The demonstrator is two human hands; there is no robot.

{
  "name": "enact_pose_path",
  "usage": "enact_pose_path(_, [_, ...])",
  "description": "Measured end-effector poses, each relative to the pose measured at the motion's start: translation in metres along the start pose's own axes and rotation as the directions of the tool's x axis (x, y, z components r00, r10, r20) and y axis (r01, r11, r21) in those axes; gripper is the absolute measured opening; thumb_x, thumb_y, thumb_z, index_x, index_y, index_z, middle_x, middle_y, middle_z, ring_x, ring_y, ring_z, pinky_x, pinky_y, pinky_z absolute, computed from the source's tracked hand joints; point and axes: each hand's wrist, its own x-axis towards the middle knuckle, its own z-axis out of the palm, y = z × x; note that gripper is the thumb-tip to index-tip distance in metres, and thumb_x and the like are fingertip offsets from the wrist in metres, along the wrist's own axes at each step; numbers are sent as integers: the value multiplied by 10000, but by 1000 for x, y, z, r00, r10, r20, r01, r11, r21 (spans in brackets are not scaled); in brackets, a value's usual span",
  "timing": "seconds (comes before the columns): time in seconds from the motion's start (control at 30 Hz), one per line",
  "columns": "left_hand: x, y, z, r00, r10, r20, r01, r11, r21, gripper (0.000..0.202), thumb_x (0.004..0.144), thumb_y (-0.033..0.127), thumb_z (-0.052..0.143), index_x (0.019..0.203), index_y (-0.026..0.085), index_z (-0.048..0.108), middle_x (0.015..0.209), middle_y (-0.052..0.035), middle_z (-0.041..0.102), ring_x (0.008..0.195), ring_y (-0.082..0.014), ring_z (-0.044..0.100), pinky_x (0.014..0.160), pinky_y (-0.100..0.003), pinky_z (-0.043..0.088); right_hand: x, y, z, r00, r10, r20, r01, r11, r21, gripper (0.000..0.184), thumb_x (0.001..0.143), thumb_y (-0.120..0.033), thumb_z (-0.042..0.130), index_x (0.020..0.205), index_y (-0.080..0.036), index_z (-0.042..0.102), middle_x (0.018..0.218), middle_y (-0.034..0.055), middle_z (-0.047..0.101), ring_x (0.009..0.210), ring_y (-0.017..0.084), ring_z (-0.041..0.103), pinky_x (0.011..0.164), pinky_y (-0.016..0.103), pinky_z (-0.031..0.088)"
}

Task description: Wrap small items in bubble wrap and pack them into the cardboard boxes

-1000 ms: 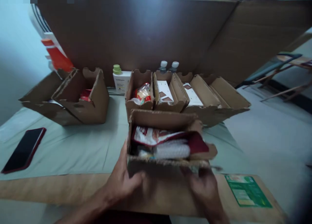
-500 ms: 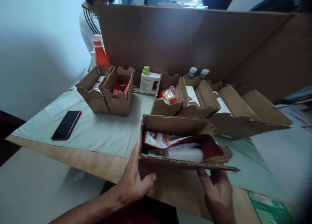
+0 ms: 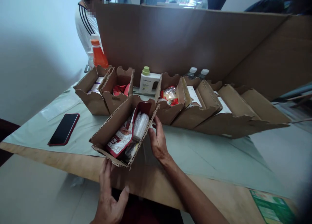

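Note:
An open-topped cardboard box [image 3: 101, 138] stands at an angle near the table's front edge. Inside it lie a red and white pouch [image 3: 123, 138], a bubble-wrapped roll [image 3: 141, 125] and something dark and clear at the near end that I cannot make out. My left hand [image 3: 109, 196] is at the box's near end, fingers stretched up against it and thumb spread away. Along the right side wall, toward the far corner, my right hand [image 3: 158, 141] grips the box, its fingertips partly hidden by the cardboard.
Two cardboard boxes [image 3: 96, 103] stand behind on the left, and a row of them [image 3: 219, 121] on the right. A white bottle [image 3: 147, 82] sits between. A phone [image 3: 64, 129] lies left. Behind the tall cardboard panel [image 3: 175, 38] is a person [image 3: 85, 25].
The box has moved left and turned, its right end now pointing away from me. My left hand has shifted down to its near end; my right hand has moved up along its side.

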Motion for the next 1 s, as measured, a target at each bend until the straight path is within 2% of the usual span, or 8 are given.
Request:
enact_pose_path(0.13, [9,8,7,998,63,25,-64,997,48,854,940,235,600,1652,340,141,1718,-89,196,1577,-373,230,1216,-584,373,10,2,10,998,-45,-46,44,999,-8,690,1044,-642,323,1583,-212,354,1632,140,394,1523,257,352,1259,515,286])
enact_pose_path(0.23, [14,26,16,998,33,61,-31,999,-20,846,938,211,572,1651,353,139,1733,-70,148,1604,-366,127,1235,-602,330,24,5,11,995,-70,-70,69,998,-13,688,1047,-643,292,1572,-208,384,1624,136,411,1518,251,363,1261,498,289])
enact_pose_path(0.37, [15,36,32,993,-10,121,32,983,-183,858,931,201,571,1653,352,132,1754,-56,32,1610,-375,67,1217,-583,374,22,14,5,992,-103,-67,105,994,19,665,1043,-636,306,1542,-219,446,1591,114,465,1502,248,393,1251,468,311])
enact_pose_path(0.5, [33,39,54,979,37,199,24,954,-298,894,927,176,584,1647,393,101,1754,-29,-89,1612,-366,34,1198,-539,415,1,37,-2,991,65,-115,-57,996,71,574,999,-613,416,1348,-216,639,1420,110,633,1351,266,559,1163,442,419])
enact_pose_path(0.67, [102,59,101,983,28,180,49,910,-412,906,860,181,625,1628,359,179,1748,-62,-108,1602,-371,133,1183,-531,427,-11,68,-5,938,274,-211,-256,960,110,410,984,-498,438,1092,-203,702,1079,99,763,1006,250,703,917,410,549])
enact_pose_path(0.83, [162,69,130,983,-27,184,103,902,-420,922,809,200,641,1622,238,207,1739,-165,-34,1581,-378,210,1162,-538,436,-6,71,-10,927,304,-218,-286,952,108,367,951,-480,459,1021,-213,701,972,69,770,900,234,713,831,373,561])
enact_pose_path(0.9, [163,62,127,962,-7,271,118,911,-395,901,803,206,647,1614,219,252,1736,-184,50,1572,-384,240,1154,-560,437,-5,68,-12,937,283,-203,-269,958,95,375,946,-492,470,1005,-207,707,969,81,771,904,243,716,831,383,560])
enact_pose_path(1.0, [140,44,107,901,33,432,121,939,-323,775,796,223,679,1534,195,446,1695,-202,245,1540,-388,325,1157,-585,430,-7,56,-14,957,233,-172,-226,972,58,333,929,-468,516,975,-206,714,977,98,774,924,260,714,856,413,555])
